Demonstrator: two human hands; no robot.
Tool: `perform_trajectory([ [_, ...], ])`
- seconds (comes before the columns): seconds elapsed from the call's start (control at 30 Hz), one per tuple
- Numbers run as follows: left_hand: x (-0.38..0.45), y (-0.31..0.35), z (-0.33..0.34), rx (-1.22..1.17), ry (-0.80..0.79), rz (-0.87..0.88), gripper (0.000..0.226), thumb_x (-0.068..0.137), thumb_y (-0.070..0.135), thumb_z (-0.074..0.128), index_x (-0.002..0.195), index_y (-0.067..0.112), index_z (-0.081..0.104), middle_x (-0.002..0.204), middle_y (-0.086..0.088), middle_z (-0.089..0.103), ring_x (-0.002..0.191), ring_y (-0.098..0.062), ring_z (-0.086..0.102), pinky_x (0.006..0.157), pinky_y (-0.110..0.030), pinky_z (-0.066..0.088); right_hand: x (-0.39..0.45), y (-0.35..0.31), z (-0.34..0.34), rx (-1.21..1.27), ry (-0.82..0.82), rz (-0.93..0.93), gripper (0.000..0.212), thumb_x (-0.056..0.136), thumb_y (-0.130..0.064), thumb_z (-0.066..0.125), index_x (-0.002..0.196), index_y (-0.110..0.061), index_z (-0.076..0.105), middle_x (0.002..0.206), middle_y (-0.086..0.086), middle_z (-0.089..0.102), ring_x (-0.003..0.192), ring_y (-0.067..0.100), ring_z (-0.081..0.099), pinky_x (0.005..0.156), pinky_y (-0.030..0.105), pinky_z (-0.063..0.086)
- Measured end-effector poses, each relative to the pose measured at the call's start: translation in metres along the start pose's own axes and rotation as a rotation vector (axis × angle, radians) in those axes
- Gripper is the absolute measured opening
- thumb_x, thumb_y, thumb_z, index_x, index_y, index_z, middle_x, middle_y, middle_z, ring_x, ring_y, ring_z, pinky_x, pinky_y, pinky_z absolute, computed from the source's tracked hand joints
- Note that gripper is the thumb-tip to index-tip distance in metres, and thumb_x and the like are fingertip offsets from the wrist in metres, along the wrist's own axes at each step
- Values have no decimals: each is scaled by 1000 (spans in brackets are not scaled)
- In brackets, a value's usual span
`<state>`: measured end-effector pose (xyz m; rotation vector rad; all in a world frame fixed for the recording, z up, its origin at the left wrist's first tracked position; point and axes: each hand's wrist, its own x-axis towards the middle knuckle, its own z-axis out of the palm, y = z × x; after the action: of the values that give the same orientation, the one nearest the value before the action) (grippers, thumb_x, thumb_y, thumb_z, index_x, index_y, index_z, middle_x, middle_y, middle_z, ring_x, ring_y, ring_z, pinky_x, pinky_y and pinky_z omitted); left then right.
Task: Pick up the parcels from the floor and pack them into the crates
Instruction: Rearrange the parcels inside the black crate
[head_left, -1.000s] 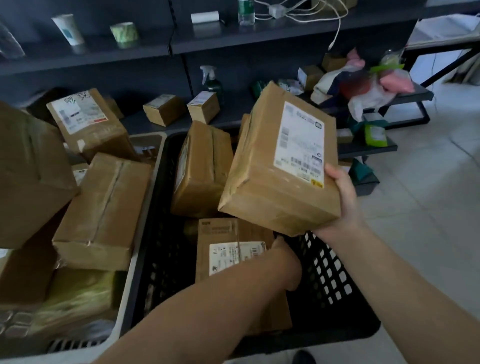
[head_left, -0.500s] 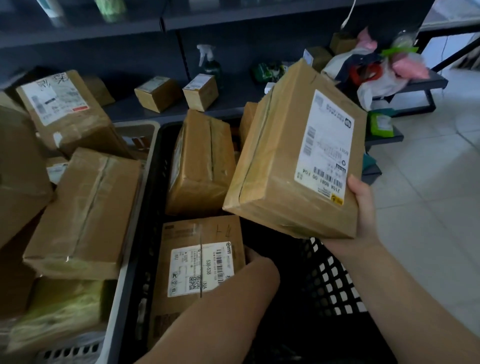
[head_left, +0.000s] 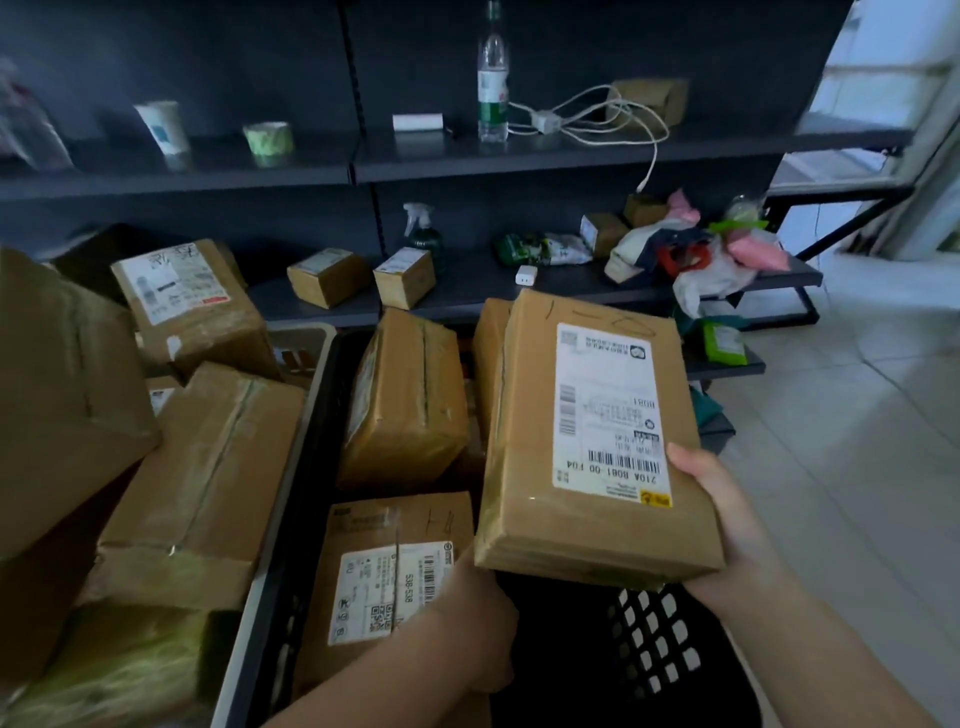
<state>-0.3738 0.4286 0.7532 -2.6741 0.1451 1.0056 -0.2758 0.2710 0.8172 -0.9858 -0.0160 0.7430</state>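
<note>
**Flat taped parcel held over the black crate**

A flat cardboard parcel, label up, is held above the open near-right space of the black crate. The right hand grips its near right edge, thumb on top, fingers under. The left hand sits under its near left corner, fingers hidden, so its grip cannot be told. The box looks stiff and fairly light; its tape may be slippery. Opposite edges seem the safest hold. Other parcels fill the crate's far and left parts.

Matt cardboard parcel, glossy paper label; crate seemingly plastic.
</note>
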Motion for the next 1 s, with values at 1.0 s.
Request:
perform_trajectory([
  [1.0, -34, -27, -23, -1627, 242, -245, 39, 89, 41, 54, 122, 19, 50, 122, -1, 61, 108, -19, 59, 78, -28, 51, -4, 22, 23, -1109, 88, 225, 38, 90, -29, 59, 125, -22, 46, 110, -5, 66, 98, 14, 61, 81, 32, 47],
])
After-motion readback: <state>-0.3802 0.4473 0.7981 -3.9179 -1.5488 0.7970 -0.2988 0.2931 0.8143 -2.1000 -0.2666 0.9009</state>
